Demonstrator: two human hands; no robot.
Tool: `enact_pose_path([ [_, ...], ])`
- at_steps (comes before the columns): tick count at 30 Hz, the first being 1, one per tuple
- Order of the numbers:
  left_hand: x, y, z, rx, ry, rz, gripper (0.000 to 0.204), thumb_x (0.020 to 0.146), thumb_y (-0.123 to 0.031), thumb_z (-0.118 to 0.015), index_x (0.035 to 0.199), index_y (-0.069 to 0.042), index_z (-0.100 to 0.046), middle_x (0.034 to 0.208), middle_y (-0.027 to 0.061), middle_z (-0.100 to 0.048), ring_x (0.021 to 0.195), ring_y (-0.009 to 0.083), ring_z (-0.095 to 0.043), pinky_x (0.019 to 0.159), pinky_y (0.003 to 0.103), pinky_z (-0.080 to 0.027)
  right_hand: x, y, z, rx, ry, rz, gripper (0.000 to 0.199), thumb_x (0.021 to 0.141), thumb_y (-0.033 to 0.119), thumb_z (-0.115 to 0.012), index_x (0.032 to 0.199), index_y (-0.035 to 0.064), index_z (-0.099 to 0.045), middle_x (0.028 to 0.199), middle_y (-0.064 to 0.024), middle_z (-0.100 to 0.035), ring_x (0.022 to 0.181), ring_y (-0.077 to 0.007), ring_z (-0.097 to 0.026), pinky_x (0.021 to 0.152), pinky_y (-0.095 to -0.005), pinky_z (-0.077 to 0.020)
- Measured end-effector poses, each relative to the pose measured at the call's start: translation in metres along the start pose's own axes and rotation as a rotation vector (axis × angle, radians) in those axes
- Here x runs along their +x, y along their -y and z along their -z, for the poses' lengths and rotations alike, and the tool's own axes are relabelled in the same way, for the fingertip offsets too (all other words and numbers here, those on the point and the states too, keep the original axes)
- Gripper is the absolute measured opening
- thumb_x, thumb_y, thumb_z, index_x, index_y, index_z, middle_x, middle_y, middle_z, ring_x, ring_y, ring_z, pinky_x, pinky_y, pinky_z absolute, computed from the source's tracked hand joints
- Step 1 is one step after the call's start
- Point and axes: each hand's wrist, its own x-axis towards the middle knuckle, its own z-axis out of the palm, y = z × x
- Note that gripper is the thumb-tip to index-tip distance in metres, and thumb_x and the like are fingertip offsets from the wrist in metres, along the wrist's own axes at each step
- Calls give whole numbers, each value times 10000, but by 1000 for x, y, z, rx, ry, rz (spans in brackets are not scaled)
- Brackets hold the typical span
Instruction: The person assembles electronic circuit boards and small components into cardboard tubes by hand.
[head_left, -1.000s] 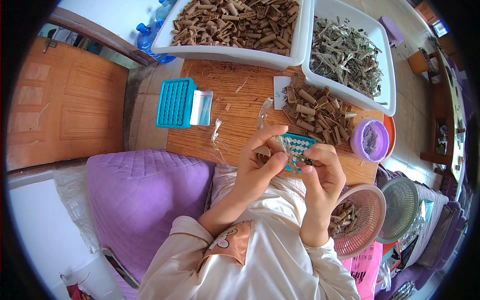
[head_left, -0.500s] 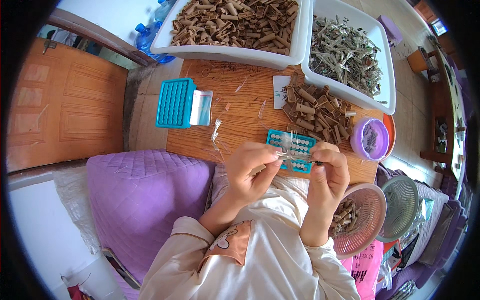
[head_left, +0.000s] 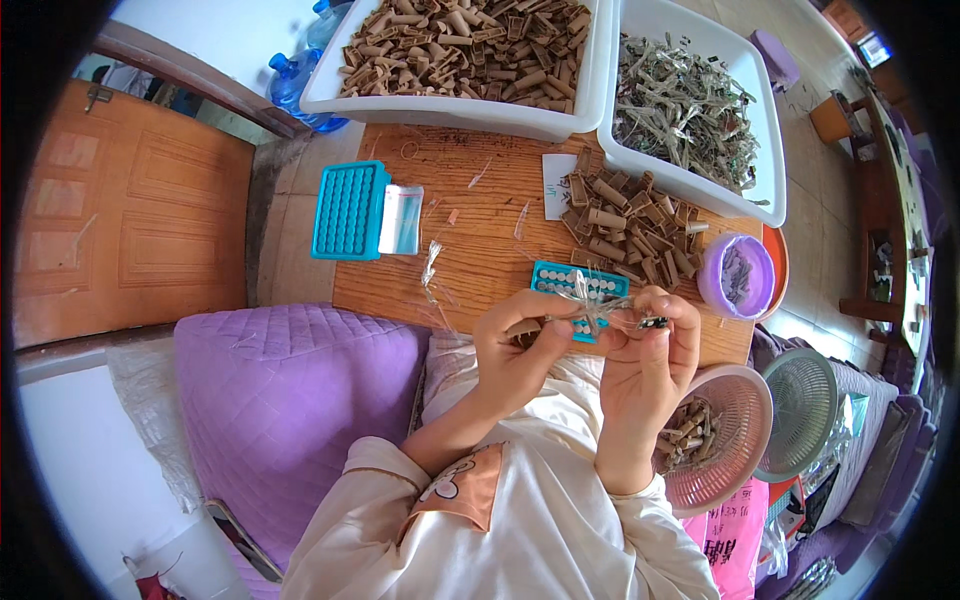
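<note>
Across the wooden table [head_left: 470, 275], the silvery wire bundle [head_left: 583, 300] sits toward three o'clock, over the teal tray [head_left: 540, 270]. Half a second ago it stretched taut; now strands fan toward twelve, exposing the dark board your right hand [head_left: 648, 362] grips. Your left hand [head_left: 512, 352] pinches the strands, cradling a brown casing [head_left: 523, 330]. The bundle looks thin, glossy, splayed.

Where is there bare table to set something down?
Bare tabletop shows between the loose wires, the left hand and the front blue tray; a clear scrap lies nearby. Crowded: brown pieces between the right white bin and purple bowl.
</note>
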Motion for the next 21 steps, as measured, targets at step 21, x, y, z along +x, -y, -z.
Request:
enact_pose_path([
  [21,5,-10,10,-185,138,-366,167,706,87,-529,825,-26,-501,1008,134,-522,650,133,-546,541,236,-437,15,-23,17,624,-19,-613,153,825,93,-396,951,11,-427,881,-118,-504,627,-128,-539,379,-169,-389],
])
